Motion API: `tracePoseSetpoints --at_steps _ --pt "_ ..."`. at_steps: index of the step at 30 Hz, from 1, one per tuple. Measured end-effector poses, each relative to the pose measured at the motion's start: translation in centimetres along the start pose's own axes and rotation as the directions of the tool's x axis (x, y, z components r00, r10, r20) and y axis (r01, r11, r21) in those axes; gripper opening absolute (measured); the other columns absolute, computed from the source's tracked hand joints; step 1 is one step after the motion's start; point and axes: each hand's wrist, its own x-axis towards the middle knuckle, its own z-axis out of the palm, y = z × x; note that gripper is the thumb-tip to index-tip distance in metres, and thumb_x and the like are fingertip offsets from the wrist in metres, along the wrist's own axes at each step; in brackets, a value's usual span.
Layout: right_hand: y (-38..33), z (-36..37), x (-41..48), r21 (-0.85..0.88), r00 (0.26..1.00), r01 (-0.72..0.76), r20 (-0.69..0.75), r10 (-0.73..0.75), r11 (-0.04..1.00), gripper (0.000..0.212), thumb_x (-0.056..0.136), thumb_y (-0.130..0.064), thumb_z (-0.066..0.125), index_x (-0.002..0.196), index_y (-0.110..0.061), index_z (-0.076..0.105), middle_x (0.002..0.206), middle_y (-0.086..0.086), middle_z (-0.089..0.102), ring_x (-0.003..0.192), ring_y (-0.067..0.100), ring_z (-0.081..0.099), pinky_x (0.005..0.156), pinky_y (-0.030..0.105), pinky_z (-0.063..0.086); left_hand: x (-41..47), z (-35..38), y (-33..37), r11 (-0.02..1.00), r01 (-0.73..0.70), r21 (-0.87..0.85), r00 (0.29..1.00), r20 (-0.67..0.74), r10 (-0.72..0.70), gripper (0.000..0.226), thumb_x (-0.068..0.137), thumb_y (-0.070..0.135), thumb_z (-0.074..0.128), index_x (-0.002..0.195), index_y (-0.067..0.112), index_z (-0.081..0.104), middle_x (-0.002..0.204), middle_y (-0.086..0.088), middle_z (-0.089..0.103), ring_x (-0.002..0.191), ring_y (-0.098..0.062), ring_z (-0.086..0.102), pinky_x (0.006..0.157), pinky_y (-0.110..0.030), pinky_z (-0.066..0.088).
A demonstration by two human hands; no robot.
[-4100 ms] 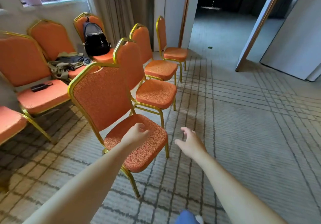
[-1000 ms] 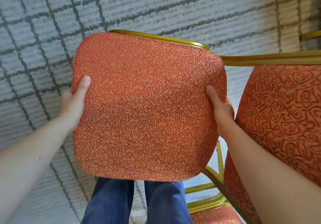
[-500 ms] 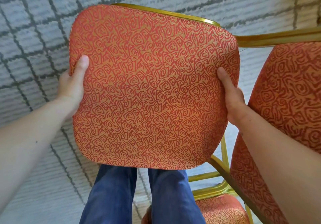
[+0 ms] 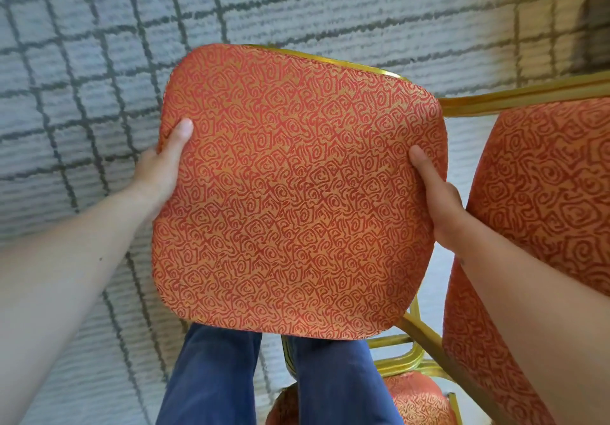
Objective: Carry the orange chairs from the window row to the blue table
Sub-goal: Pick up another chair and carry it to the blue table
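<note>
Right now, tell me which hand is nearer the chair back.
Right. The right hand grips the seat edge beside the chair back; the left hand grips the opposite edge, across the seat.

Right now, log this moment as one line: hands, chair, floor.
left hand grips chair seat left edge | right hand grips right edge | seat held over jeans | backrest at right | carpet below | blue table not visible

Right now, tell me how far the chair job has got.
Done: one orange chair looks lifted, its seat above the person's legs. In hand: left hand and right hand grip the seat's opposite edges. Left: the blue table is not in view, so delivery remains; another orange seat shows below.
</note>
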Motion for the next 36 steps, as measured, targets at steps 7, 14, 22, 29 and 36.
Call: tracePoseSetpoints --at_steps 7,14,22,29,36 --pt "-7.1 0.8 -10.9 -0.060 0.988 0.156 0.019 -0.155 0.986 0.119 0.027 -0.090 0.071 0.124 -0.022 0.066 0.111 0.001 0.074 0.104 0.023 0.068 0.103 0.044 0.049 -7.6 -10.2 6.1 0.993 -0.104 -0.047 0.994 -0.049 0.102 0.072 0.085 0.068 0.049 0.128 0.011 0.059 0.109 -0.003 0.057 0.104 -0.012 0.052 0.086 -0.023 0.037" --pt "-11.8 1.5 -23.8 -0.075 0.966 0.246 0.101 -0.238 0.966 0.113 0.033 -0.089 0.074 0.125 -0.025 0.066 0.111 0.003 0.075 0.105 0.027 0.069 0.104 0.047 0.048 -16.0 -21.6 11.1 0.980 -0.177 -0.094 0.984 -0.011 0.176 0.087 0.076 0.078 0.049 0.125 0.008 0.061 0.121 -0.012 0.063 0.112 -0.025 0.058 0.083 -0.025 0.038" --pt "-14.8 4.4 -35.2 -0.103 0.927 0.347 0.187 -0.324 0.932 0.113 0.032 -0.088 0.074 0.126 -0.027 0.065 0.109 0.007 0.075 0.104 0.029 0.070 0.102 0.049 0.048 -21.0 -31.6 12.7 0.954 -0.242 -0.179 0.968 0.024 0.250 0.089 0.075 0.077 0.050 0.132 0.010 0.055 0.129 -0.012 0.060 0.113 -0.025 0.058 0.090 -0.028 0.041" --pt "-13.9 8.9 -38.4 -0.083 0.904 0.412 0.159 -0.396 0.908 0.129 0.023 -0.091 0.071 0.133 -0.026 0.061 0.118 0.006 0.070 0.107 0.027 0.064 0.104 0.046 0.046 -21.1 -36.5 9.7 0.949 -0.249 -0.191 0.967 0.009 0.255 0.113 0.057 0.094 0.045 0.136 0.013 0.053 0.134 -0.014 0.056 0.122 -0.030 0.053 0.107 -0.041 0.037" --pt "-17.0 13.7 -40.3 -0.045 0.845 0.518 0.178 -0.504 0.854 0.098 0.059 -0.082 0.068 0.134 -0.019 0.060 0.112 0.006 0.067 0.104 0.025 0.062 0.094 0.036 0.045 -18.8 -40.6 11.2 0.927 -0.322 -0.194 0.945 -0.124 0.303 0.091 0.080 0.077 0.042 0.135 0.006 0.052 0.137 -0.020 0.052 0.126 -0.033 0.049 0.105 -0.039 0.034"
